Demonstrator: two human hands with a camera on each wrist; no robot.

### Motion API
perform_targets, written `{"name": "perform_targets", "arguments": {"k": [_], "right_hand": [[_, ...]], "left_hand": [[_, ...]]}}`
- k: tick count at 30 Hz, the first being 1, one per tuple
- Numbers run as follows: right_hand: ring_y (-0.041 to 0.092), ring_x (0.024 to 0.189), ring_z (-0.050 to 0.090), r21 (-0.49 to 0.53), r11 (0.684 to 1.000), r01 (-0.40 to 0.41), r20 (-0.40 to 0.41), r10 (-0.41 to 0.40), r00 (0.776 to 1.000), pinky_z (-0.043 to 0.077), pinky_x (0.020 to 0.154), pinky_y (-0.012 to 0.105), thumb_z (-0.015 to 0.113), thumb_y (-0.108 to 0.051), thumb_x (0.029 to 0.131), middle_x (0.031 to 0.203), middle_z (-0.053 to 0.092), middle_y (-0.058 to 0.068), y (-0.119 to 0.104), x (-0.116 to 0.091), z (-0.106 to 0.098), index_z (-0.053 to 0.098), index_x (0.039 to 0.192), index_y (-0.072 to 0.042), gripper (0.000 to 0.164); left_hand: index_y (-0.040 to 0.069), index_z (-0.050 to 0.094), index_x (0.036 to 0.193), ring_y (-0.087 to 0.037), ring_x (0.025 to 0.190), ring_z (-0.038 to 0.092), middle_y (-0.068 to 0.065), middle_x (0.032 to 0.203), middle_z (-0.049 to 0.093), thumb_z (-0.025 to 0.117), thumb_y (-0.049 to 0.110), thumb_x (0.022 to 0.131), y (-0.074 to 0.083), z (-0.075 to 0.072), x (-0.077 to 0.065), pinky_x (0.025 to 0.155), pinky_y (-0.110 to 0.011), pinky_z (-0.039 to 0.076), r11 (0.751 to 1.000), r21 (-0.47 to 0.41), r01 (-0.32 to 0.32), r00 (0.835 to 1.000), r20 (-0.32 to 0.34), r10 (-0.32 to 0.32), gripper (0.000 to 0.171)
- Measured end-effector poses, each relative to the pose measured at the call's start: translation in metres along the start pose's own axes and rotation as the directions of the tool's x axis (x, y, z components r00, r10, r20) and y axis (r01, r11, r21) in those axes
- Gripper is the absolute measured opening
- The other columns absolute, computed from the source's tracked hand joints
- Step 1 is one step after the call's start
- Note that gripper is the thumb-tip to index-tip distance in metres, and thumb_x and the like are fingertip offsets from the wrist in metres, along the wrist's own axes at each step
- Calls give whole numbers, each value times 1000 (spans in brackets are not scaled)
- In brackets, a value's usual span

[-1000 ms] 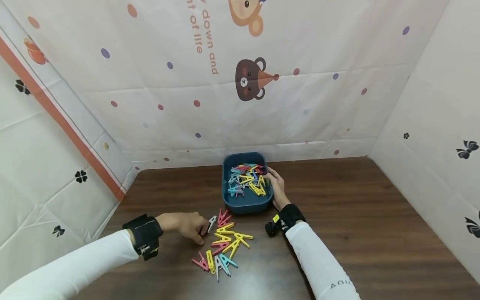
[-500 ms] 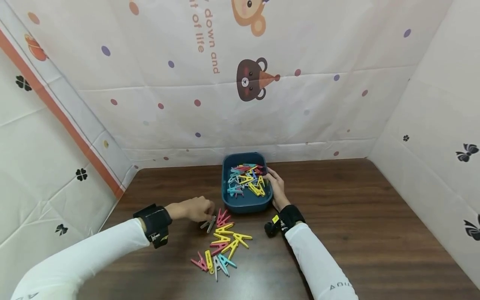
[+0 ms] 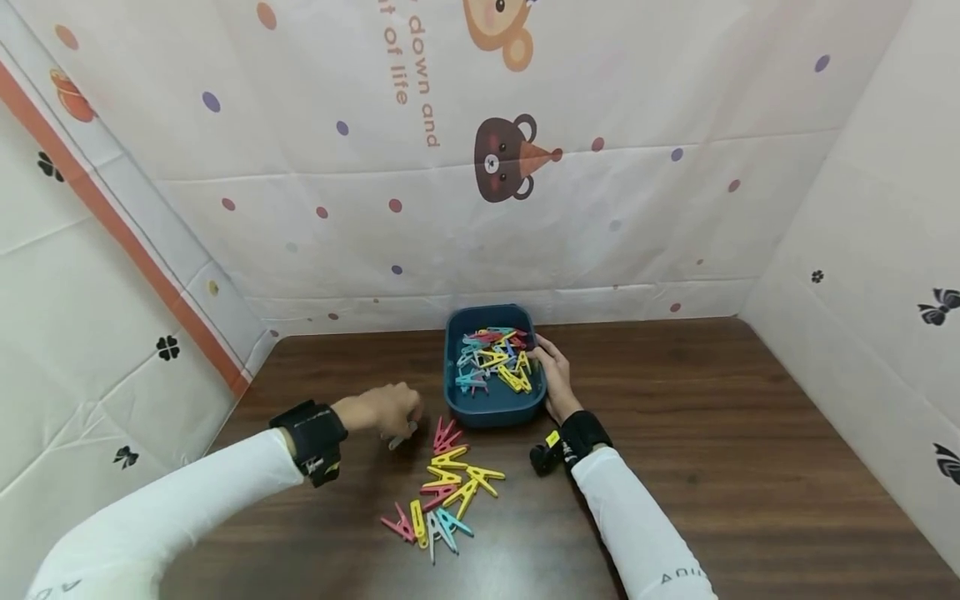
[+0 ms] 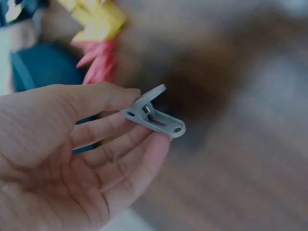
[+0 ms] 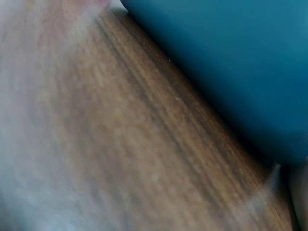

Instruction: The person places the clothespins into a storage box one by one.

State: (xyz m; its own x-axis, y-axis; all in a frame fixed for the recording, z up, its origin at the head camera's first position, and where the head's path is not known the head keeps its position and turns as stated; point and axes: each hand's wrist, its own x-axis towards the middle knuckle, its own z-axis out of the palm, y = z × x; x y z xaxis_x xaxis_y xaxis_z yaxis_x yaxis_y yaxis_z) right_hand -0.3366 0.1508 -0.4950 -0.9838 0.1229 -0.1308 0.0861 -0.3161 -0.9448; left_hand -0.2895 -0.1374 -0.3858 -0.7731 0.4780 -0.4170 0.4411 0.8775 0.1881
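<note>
My left hand (image 3: 384, 410) is over the table, left of the loose pile, pinching a grey clothespin (image 4: 161, 123) between thumb and fingertips. In the left wrist view the clothespin's two handles point away from the fingers. My right hand (image 3: 554, 380) grips the right side of a dark blue plastic bin (image 3: 491, 414), its fingertips at the rim. Inside the bin lie several clothespins (image 3: 493, 359) in yellow, blue, red and grey. The right wrist view shows mostly the bin's outer wall (image 5: 240, 57) and wood grain.
In front of the bin, loose clothespins lie strung out on the brown wooden table (image 3: 712, 450): pink ones (image 3: 446, 435), yellow ones (image 3: 450, 457), a blue one and a grey one (image 3: 432, 533). Printed white cloth walls (image 3: 420, 242) enclose the table at back and sides.
My left hand has picked up the grey clothespin beside the pink ones and drawn it slightly left and back. The right hand and the bin stay in place.
</note>
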Motion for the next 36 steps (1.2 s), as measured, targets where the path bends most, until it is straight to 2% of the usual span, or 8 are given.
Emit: {"name": "perform_targets", "arguments": {"k": [4, 9, 12, 17, 22, 26, 32, 36], "right_hand": [[28, 127, 52, 11, 1000, 6, -8, -6, 1000, 47, 93, 28, 55, -15, 99, 154, 49, 14, -3, 1, -4, 51, 151, -16, 52], [26, 125, 53, 0, 1000, 22, -18, -22, 1000, 47, 91, 27, 56, -14, 98, 155, 49, 10, -5, 1, -5, 54, 149, -20, 51], [26, 124, 53, -16, 999, 32, -17, -33, 999, 46, 93, 30, 55, -13, 98, 155, 50, 9, -4, 1, -3, 55, 148, -22, 51], [30, 123, 54, -11, 999, 32, -6, -32, 999, 48, 93, 32, 53, -13, 98, 153, 51, 13, 3, -2, 2, 54, 149, -20, 52], [36, 130, 51, 15, 1000, 23, 7, -23, 1000, 44, 103, 41, 51, -11, 99, 155, 48, 17, 8, -5, 7, 51, 151, -18, 53], [33, 127, 52, 5, 1000, 26, -1, -26, 1000, 46, 98, 35, 52, -10, 98, 154, 50, 15, 9, -7, 7, 54, 149, -18, 51], [29, 124, 54, 12, 999, 33, -33, -32, 999, 47, 91, 29, 54, -10, 97, 152, 52, 12, 9, -6, 4, 58, 146, -17, 49], [30, 126, 54, 13, 1000, 20, -34, -20, 999, 47, 93, 31, 55, -11, 97, 153, 52, 13, 11, -6, 6, 57, 146, -17, 50]], "left_hand": [[7, 67, 98, -17, 63, 63, -5, 78, 67, 66, 11, 97, 18, -49, 21, 53, -25, 47, 999, 46, 6, 985, -170, 2, 5], [4, 67, 104, -19, 61, 64, -12, 81, 74, 60, 15, 101, 55, -109, 66, 51, -23, 42, 996, -26, -85, 924, -376, 69, 14], [2, 68, 103, -17, 58, 63, -13, 83, 75, 60, 15, 101, 74, -125, 93, 51, -22, 44, 992, -102, -73, 902, -430, 22, 15], [0, 68, 110, -19, 62, 67, -14, 95, 73, 61, 15, 102, 91, -113, 130, 58, -28, 54, 987, -153, 44, 897, -428, -106, 18], [1, 61, 131, -26, 72, 68, -22, 130, 63, 54, 9, 105, 89, -82, 144, 58, -30, 46, 983, -139, 122, 947, -280, -158, 29], [3, 64, 126, -24, 67, 64, -21, 121, 65, 56, 7, 103, 81, -64, 150, 52, -28, 42, 983, -114, 147, 970, -178, -166, 25], [8, 61, 84, -19, 62, 48, -7, 77, 52, 60, 15, 102, 76, -63, 140, 59, -32, 37, 990, -40, 132, 967, -213, -137, 19], [11, 62, 82, -12, 61, 48, -1, 73, 54, 63, 24, 103, 68, -75, 106, 58, -27, 39, 999, 44, -28, 938, -343, 41, 24]]}}
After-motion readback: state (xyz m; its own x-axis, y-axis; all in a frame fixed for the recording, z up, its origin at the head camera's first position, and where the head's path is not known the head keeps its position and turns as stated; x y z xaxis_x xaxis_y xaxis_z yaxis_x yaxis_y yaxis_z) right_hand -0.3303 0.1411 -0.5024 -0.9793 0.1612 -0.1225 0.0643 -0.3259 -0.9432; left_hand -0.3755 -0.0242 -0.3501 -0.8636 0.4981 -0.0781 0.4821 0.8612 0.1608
